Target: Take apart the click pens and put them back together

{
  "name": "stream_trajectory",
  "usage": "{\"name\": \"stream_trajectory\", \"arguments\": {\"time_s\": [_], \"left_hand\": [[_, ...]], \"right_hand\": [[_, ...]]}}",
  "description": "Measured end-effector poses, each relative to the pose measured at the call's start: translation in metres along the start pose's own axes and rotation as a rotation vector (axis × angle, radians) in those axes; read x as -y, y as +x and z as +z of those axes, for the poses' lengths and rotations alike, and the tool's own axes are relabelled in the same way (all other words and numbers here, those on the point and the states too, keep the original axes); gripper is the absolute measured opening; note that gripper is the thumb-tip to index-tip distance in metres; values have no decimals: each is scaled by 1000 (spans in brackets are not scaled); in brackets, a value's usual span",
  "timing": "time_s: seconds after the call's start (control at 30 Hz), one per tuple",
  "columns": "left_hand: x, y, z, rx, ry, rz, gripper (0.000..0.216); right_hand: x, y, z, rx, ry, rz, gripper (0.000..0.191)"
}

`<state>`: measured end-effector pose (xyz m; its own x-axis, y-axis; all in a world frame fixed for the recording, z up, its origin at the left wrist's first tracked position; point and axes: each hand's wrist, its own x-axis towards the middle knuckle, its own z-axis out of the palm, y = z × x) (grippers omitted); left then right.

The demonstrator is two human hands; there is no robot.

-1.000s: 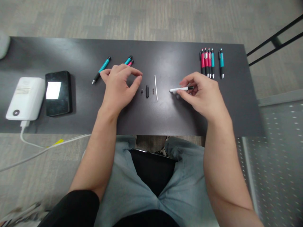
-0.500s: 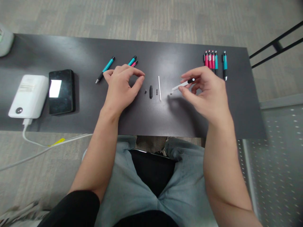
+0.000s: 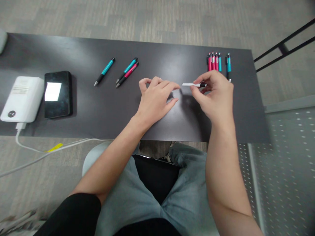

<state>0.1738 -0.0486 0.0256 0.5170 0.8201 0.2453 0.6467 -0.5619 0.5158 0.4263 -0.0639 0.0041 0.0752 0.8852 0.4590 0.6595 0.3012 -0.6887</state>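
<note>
Left hand [image 3: 155, 100]: between near and far edges of the counter [image 3: 98, 121], fingers parted, no grip visible.
Dark bit [image 3: 172, 94]: beside left thumb, too unclear to identify.
Right hand [image 3: 215, 93]: fingers pinching the white pen [image 3: 187, 85].
White pen: raised over the counter's right half, blunt-ended, seemingly unfinished.
Three pens [image 3: 129, 67]: toward far edge, seemingly whole.
Pen row [image 3: 213, 62]: near far right corner, some lower ends hidden.

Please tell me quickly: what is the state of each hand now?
Left hand: open, thumb and fingertips apart.
Right hand: closed, holding the white pen barrel.
</note>
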Motion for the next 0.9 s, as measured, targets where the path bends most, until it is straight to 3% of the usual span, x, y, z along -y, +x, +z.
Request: {"name": "stream_trajectory", "arguments": {"time_s": [0.2, 0.33, 0.63, 0.73, 0.9], "left_hand": [[5, 5, 7, -41, 14, -87, 25], [15, 3, 1, -91, 13, -111, 25], [32, 0, 4, -165, -31, -67, 21], [47, 1, -2, -238, -73, -61, 17], [93, 0, -23, -355, -147, -98, 13]], "right_hand": [[2, -6, 2, 139, -89, 25, 3], [17, -9, 8, 287, -70, 57, 10], [26, -11, 17, 384, 17, 59, 14], [25, -11, 17, 420, 34, 22, 14], [21, -11, 15, 403, 32, -4, 22]]}}
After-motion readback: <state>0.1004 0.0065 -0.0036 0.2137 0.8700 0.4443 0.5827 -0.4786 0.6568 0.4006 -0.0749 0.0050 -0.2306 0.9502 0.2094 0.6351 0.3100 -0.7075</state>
